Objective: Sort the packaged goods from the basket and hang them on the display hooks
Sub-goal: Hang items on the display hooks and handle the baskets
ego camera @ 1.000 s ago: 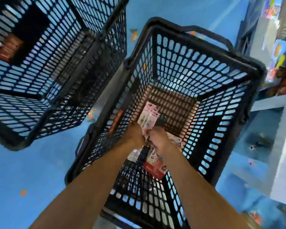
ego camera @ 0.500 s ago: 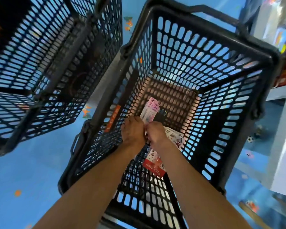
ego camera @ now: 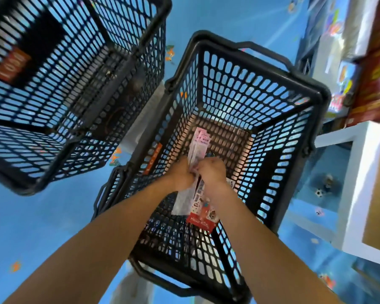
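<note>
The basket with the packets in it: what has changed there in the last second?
The pink packets, fanned out a second ago, now stand as a tighter, more edge-on stack. The left grip and right grip still hold them low inside the black basket, with the red-headed packet hanging below. Nothing was let go. The second basket stays put; only the view shifted.

L hand (ego camera: 181, 173), R hand (ego camera: 212, 172): fingertips hid by packs (ego camera: 201, 141); 2nd basket (ego camera: 59, 69): blurred, cut L edge
</note>
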Demonstrator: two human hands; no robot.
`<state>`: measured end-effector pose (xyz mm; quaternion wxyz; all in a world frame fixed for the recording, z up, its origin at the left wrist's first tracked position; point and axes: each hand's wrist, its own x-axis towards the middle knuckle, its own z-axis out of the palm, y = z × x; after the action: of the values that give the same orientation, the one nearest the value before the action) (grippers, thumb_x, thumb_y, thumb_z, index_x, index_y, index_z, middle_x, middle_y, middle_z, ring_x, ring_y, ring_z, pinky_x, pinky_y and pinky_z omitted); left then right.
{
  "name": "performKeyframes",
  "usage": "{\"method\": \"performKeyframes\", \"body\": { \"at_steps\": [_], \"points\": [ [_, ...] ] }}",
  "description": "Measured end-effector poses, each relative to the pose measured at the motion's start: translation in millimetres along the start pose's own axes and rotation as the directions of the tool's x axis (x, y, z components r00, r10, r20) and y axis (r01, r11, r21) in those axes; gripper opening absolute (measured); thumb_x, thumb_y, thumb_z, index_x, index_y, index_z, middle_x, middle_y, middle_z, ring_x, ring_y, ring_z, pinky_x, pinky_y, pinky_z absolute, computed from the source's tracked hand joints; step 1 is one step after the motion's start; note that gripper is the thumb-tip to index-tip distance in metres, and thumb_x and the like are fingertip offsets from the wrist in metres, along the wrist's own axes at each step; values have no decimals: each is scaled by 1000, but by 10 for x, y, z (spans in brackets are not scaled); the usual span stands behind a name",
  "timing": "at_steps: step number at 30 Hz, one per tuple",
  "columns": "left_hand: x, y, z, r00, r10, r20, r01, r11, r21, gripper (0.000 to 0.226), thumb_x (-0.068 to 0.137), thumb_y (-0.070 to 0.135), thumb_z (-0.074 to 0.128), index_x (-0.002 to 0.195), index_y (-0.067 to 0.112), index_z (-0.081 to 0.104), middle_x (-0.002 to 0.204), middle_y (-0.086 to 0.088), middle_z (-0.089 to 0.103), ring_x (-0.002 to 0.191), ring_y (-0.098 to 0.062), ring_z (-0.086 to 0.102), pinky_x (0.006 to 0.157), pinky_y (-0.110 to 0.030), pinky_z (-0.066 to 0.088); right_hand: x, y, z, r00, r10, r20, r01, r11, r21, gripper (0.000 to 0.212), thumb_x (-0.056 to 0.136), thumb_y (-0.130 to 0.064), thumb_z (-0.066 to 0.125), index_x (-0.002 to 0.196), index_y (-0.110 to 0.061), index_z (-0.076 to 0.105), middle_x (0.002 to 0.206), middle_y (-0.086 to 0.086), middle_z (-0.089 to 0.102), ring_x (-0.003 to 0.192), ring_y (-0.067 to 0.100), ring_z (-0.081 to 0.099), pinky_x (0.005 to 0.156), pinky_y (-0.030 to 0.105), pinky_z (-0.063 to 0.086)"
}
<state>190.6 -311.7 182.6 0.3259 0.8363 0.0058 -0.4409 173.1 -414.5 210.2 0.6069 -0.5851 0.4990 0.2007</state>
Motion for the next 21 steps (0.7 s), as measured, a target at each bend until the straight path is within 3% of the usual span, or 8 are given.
{"method": "performKeyframes", "body": {
  "at_steps": [3, 5, 9, 12, 13, 15, 18, 21],
  "points": [
    [-230, 217, -188, 994, 88, 57, -73, 972, -221, 53, 92, 8, 65, 143, 23, 56, 132, -1, 65, 121, -18, 60, 106, -38, 50, -173, -188, -154, 997, -68, 29, 67, 997, 45, 22, 69, -5, 63, 91, -3, 64, 81, 13, 67, 72, 27, 64, 52, 31, 53],
    [-420, 389, -310, 993, 110, 46, -90, 944, -317, 57, 94, 8, 66, 147, 24, 52, 133, -1, 64, 122, -17, 60, 103, -35, 51, -284, -307, -239, 993, -113, 28, 113, 993, 19, 21, 79, 2, 65, 97, -10, 62, 93, 14, 71, 82, 30, 71, 68, 43, 63],
    [-800, 635, -423, 988, 154, 1, -140, 900, -412, 53, 100, 13, 61, 149, 25, 47, 136, 1, 61, 125, -15, 56, 105, -32, 48, -616, -554, -348, 987, -130, 90, 130, 992, 6, 25, 84, 8, 64, 102, -10, 64, 101, 18, 73, 91, 33, 73, 81, 53, 63],
    [-1127, 726, -517, 984, 179, -27, -172, 875, -452, 22, 108, 23, 50, 130, 25, 51, 111, -2, 65, 99, -14, 64, 89, -38, 59, -961, -708, -283, 979, -154, 133, 158, 987, -15, 25, 82, 12, 59, 95, -7, 69, 100, 21, 72, 91, 35, 71, 80, 59, 61],
    [-1239, 734, -558, 985, 170, -32, -163, 855, -493, 22, 109, 24, 50, 131, 22, 50, 103, -4, 64, 88, -14, 66, 83, -45, 62, -1086, -736, -245, 974, -179, 142, 186, 982, -42, 25, 80, 10, 58, 95, -6, 70, 98, 21, 72, 92, 37, 71, 78, 60, 61],
    [-1498, 736, -678, 989, 143, -25, -131, 806, -577, 22, 109, 25, 49, 131, 20, 50, 92, -5, 66, 74, -14, 70, 69, -43, 62, -1338, -778, -149, 959, -230, 166, 246, 966, -84, 23, 78, 3, 61, 95, -8, 71, 95, 19, 73, 92, 38, 72, 76, 60, 61],
    [-1900, 631, -877, 990, 134, -35, -129, 796, -592, 24, 108, 17, 51, 127, 32, 56, 95, -2, 71, 82, -15, 70, 76, -41, 61, -1684, -737, -16, 944, -254, 212, 282, 953, -114, 17, 85, -3, 69, 100, -9, 65, 99, 19, 72, 95, 35, 72, 84, 57, 60],
    [-2318, 365, -1102, 992, 125, 28, -86, 810, -580, 32, 106, 11, 54, 133, 27, 57, 91, -1, 73, 80, -16, 70, 78, -41, 61, -1951, -640, 161, 926, -263, 270, 321, 926, -199, 24, 84, -11, 74, 103, -8, 60, 101, 21, 71, 94, 35, 71, 83, 59, 59]
  ]
}}
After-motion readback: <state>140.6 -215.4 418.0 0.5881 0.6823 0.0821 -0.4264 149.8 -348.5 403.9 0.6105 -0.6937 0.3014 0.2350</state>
